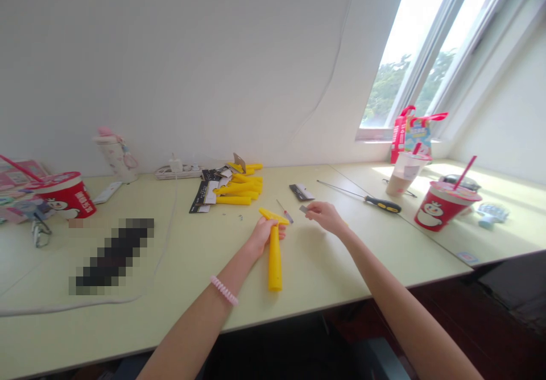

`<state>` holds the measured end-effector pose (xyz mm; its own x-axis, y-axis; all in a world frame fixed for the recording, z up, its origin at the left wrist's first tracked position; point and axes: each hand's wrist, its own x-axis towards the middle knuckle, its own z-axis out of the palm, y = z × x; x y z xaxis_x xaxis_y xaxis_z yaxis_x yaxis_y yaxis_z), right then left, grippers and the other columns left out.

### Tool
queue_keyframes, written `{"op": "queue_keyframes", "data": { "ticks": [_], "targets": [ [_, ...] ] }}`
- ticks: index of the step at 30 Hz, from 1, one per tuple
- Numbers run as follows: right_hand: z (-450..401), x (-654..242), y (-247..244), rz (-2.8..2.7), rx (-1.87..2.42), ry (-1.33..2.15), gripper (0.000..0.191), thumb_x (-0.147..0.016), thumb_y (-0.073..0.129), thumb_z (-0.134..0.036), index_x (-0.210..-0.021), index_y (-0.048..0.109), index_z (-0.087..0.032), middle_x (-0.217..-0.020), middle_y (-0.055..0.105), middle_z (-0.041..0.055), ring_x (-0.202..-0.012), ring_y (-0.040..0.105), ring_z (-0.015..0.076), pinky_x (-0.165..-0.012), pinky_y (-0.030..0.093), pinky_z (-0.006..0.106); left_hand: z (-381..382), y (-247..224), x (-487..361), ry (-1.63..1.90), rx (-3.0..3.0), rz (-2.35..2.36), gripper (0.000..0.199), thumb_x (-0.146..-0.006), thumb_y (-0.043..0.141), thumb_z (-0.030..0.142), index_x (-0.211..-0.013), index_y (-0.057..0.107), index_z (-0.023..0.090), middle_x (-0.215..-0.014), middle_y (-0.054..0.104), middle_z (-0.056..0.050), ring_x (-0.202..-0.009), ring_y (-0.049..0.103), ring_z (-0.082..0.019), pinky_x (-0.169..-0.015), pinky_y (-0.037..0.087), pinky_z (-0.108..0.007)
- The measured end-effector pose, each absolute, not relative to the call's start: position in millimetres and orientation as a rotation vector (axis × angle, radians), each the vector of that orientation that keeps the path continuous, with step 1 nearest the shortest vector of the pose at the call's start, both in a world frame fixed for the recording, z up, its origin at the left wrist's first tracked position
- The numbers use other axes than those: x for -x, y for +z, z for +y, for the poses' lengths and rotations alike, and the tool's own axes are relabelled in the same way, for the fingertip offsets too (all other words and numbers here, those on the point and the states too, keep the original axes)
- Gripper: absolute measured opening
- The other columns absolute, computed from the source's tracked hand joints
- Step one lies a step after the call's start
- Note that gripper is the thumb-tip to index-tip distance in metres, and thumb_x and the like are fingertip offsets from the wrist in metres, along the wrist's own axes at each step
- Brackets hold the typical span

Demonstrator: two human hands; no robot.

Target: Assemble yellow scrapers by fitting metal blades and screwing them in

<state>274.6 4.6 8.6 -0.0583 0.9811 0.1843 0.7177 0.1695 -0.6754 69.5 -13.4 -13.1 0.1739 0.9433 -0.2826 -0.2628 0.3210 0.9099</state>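
Observation:
My left hand (263, 235) is closed round the neck of a yellow plastic scraper (275, 261), just below its wide T-shaped head. The scraper's handle points toward me over the table. To its right, my right hand (326, 217) pinches a small flat grey piece (303, 209) that looks like a blade, held apart from the scraper. A small screwdriver (289, 217) with a thin shaft lies between the two hands, beyond the scraper head. Behind my right hand rests a black-and-white card packet (301, 192). Tiny bits, too small to name, lie left of the scraper head.
Several yellow scrapers (239, 189) with black cards are heaped near the wall. A long screwdriver (383, 204) lies right. Red cups (443, 206) and a clear cup (407, 172) stand farther right. Left are a power strip (187, 172), a bottle (116, 155) and a white cable (168, 232).

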Motion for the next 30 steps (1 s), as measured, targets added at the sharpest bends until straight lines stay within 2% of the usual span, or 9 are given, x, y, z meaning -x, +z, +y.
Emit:
{"op": "queue_keyframes", "data": {
  "ticks": [6,10,13,17,21,26,30],
  "targets": [
    [9.5,-244.4,33.3,-1.525,1.34,0.927,0.007,-0.066,0.057,-0.021,-0.071,0.055,-0.016,-0.068,0.069,0.0062,-0.069,0.066,0.0187,-0.064,0.051,0.029,-10.1,-17.5,-69.9,0.99,-0.885,0.988,0.019,-0.078,0.049,0.013,-0.097,0.047,0.011,-0.068,0.062,-0.006,-0.045,0.054,-0.01,-0.048,0.044,-0.02],
    [14.7,-223.2,36.6,-1.279,1.158,1.134,0.027,-0.062,0.06,-0.015,-0.086,0.047,-0.02,-0.064,0.067,0.001,-0.063,0.067,0.0186,-0.067,0.056,0.036,-9.5,-18.1,-69.7,0.953,-0.89,0.956,0.02,-0.078,0.048,0.013,-0.098,0.047,0.011,-0.069,0.062,-0.007,-0.042,0.051,-0.008,-0.043,0.039,-0.019],
    [21.8,-215.9,23.5,-1.159,1.036,1.167,0.033,-0.065,0.06,-0.02,-0.095,0.046,-0.023,-0.064,0.066,-0.0032,-0.069,0.069,0.0185,-0.073,0.056,0.037,-10.0,-17.5,-69.5,0.932,-0.915,0.96,0.02,-0.078,0.049,0.014,-0.097,0.049,0.011,-0.071,0.063,-0.008,-0.042,0.051,-0.008,-0.043,0.039,-0.019],
    [30.4,-216.3,1.2,-1.125,0.945,1.217,0.018,-0.068,0.061,-0.028,-0.083,0.056,-0.019,-0.08,0.069,0.0036,-0.084,0.068,0.0192,-0.083,0.053,0.036,-10.0,-18.4,-69.6,0.937,-0.942,0.96,0.018,-0.079,0.049,0.015,-0.096,0.05,0.011,-0.071,0.063,-0.008,-0.043,0.051,-0.008,-0.044,0.04,-0.019],
    [31.0,-222.0,-5.3,-1.116,0.893,1.176,0.026,-0.065,0.067,-0.032,-0.087,0.062,-0.018,-0.096,0.068,0.0063,-0.095,0.063,0.0196,-0.085,0.051,0.034,-9.0,-19.6,-69.4,0.985,-0.958,0.947,0.018,-0.079,0.049,0.014,-0.096,0.05,0.012,-0.079,0.065,-0.01,-0.048,0.055,-0.009,-0.046,0.042,-0.02],
    [25.0,-229.8,-1.6,-1.152,1.149,0.974,0.034,-0.063,0.068,-0.041,-0.086,0.065,-0.016,-0.079,0.068,0.0054,-0.08,0.063,0.0181,-0.07,0.048,0.029,-11.2,-19.0,-68.0,0.981,-0.954,0.931,0.023,-0.083,0.053,0.022,-0.101,0.055,0.009,-0.092,0.063,-0.013,-0.065,0.059,-0.013,-0.058,0.048,-0.025],
    [19.5,-230.5,0.8,-1.248,1.303,0.932,0.034,-0.061,0.069,-0.043,-0.082,0.069,-0.016,-0.086,0.066,0.0054,-0.079,0.058,0.0166,-0.064,0.044,0.026,-20.9,-15.8,-65.5,1.011,-0.963,0.899,0.035,-0.085,0.053,0.032,-0.114,0.054,0.012,-0.111,0.056,-0.011,-0.093,0.058,-0.018,-0.078,0.05,-0.037]
  ]
}}
